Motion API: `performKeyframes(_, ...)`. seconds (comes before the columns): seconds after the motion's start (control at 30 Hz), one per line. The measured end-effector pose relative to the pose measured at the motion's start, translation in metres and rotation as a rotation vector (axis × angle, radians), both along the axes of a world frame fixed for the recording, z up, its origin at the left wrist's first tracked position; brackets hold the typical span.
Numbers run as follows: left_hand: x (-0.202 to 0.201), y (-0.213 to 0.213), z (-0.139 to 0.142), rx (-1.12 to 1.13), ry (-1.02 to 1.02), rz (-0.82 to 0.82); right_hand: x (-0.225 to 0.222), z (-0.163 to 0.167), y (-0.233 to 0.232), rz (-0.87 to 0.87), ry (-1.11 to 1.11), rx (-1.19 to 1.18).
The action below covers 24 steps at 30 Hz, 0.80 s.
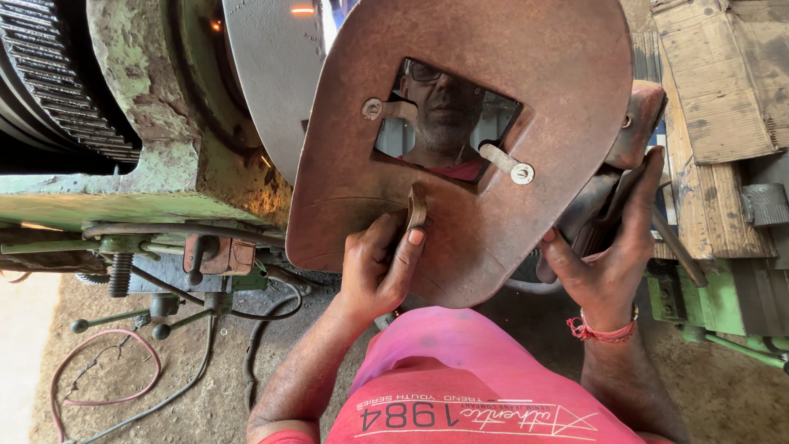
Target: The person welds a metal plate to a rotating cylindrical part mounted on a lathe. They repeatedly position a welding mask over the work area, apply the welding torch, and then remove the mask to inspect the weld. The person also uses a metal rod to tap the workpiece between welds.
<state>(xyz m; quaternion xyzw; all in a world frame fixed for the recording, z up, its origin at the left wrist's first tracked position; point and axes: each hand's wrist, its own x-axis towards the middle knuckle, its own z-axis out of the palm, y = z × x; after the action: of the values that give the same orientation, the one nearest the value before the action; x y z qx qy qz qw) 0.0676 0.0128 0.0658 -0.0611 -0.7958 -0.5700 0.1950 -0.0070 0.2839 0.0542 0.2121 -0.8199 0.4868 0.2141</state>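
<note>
The floor (164, 411) is bare dirt and grit, with a thin pink wire loop (107, 370) and dark cables (255, 345) lying on it. On the left stands a big old green metal machine (148, 123) with chipped paint and a dark toothed gear wheel (57, 82) at the top corner. A small orange spark (302, 11) glows near the top edge. On the right lie worn brown cardboard sheets (723, 82) on wooden boards.

In the middle, held up close to the camera, is a large brown rounded welding shield (493, 123) made of stiff board. It has a dark square glass window (448, 123) in it, kept in place by two small metal clips. The glass shows a dim reflection of a person.

The left hand (382, 271) is closed around the small curved brown handle (417, 205) on the back of the shield, thumb on one side and fingers on the other. It holds the shield up.

The right hand (612, 255) is curled around a dark, dirty metal tool (604, 205) just beside the right edge of the shield. What kind of tool it is, I cannot tell, as the shield hides part of it. A red thread band (604, 331) sits on that wrist.

At the bottom is a pink shirt (477, 378).
</note>
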Motion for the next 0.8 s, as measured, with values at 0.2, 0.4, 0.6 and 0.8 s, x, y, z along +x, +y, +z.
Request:
performKeyframes(0.2,0.0026,0.0018,0.0012,0.025,-0.022,-0.014,0.0023,0.0001,0.0031,-0.024,0.003,0.032)
performKeyframes(0.4,0.0024,0.0021,0.0001,0.024,-0.016,-0.014,0.0009,-0.0031,0.0035,-0.007,0.029,0.033)
performKeyframes(0.6,0.0026,0.0031,-0.0001,0.041,-0.008,-0.015,-0.0006,-0.0042,0.0038,-0.003,0.032,0.034)
performKeyframes(0.8,0.0019,0.0029,0.0001,0.026,-0.012,-0.015,-0.0003,-0.0016,0.0012,0.003,0.033,0.024)
